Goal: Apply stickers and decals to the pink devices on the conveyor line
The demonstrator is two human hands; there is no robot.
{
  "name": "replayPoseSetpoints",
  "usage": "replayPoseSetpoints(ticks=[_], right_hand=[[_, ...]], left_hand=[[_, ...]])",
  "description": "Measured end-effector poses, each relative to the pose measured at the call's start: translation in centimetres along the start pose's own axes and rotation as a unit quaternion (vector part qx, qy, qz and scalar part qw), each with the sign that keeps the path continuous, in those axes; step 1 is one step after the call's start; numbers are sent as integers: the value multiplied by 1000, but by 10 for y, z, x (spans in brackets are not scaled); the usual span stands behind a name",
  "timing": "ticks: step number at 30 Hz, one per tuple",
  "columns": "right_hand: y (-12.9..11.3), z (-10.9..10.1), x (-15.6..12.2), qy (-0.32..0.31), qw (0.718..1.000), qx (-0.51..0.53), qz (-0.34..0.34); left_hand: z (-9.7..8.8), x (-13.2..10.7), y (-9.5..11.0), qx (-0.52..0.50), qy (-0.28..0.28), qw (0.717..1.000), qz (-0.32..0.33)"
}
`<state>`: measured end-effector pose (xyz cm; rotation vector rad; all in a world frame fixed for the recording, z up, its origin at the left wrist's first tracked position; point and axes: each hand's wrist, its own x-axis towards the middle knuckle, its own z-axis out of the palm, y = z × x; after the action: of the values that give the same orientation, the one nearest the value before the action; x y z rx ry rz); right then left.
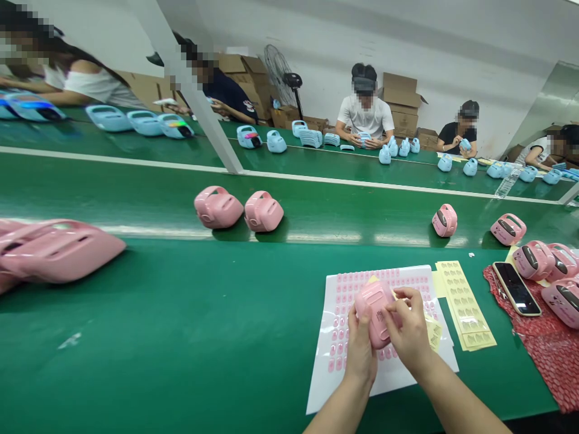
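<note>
My left hand (360, 349) is wrapped round a pink plastic housing (376, 307), tilted with its slotted, grilled face up. The fingers of my right hand (409, 325) are pinched together against the housing's right side; whatever they hold, if anything, is too small to make out. Under both hands lies a white sheet (323, 380) with rows of small pink oval stickers (357, 289). A piece of yellow paper (433, 333) shows beside my right wrist. Right of the sheet are yellow sheets of stickers (468, 310).
Red bubble wrap (538, 343) at right bears a phone (516, 288) and pink housings (534, 260). More pink housings (218, 208) stand on the green belt (344, 211), and a large-looking one (63, 250) is at left. Across it, several people handle blue housings (275, 141).
</note>
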<state>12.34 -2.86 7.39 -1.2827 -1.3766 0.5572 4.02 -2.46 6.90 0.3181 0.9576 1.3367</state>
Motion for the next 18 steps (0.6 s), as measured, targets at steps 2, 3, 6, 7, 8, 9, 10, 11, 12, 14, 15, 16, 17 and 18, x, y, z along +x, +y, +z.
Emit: replayPoseSetpoints(ticks=[2, 3, 6, 7, 8, 9, 10, 11, 12, 14, 15, 16, 17, 18], right_hand=[[3, 0, -1, -5, 999, 37, 16], [6, -1, -1, 1, 997, 59, 38], [12, -4, 0, 22, 989, 105, 102], [14, -6, 0, 22, 988, 106, 109], [14, -8, 1, 20, 989, 97, 107], [15, -10, 1, 16, 992, 81, 96], [14, -12, 1, 11, 995, 59, 79], [13, -13, 1, 9, 998, 35, 58], [11, -15, 2, 7, 999, 9, 39], [7, -16, 2, 5, 999, -36, 10], [4, -16, 2, 4, 998, -55, 4], [2, -16, 2, 5, 998, -70, 4], [0, -16, 3, 4, 997, -79, 5], [-1, -15, 3, 2, 997, -79, 7]], left_hand=[[-1, 0, -1, -1, -2, 1000, 3], [-2, 1, -2, 0, 1, 1000, 4], [-3, 3, -6, 9, 17, 1000, 7], [-4, 4, -8, 12, 20, 1000, 10], [-3, 4, -9, 15, 21, 1000, 14], [-3, 4, -9, 19, 21, 999, 19], [-2, 4, -9, 22, 21, 999, 24], [-2, 3, -9, 26, 18, 999, 26], [-1, 3, -9, 29, 17, 999, 29], [1, 3, -9, 35, 18, 999, 35], [2, 3, -10, 39, 20, 998, 40], [2, 3, -10, 43, 23, 998, 46], [2, 3, -11, 47, 26, 997, 51], [2, 3, -11, 50, 28, 997, 56]])
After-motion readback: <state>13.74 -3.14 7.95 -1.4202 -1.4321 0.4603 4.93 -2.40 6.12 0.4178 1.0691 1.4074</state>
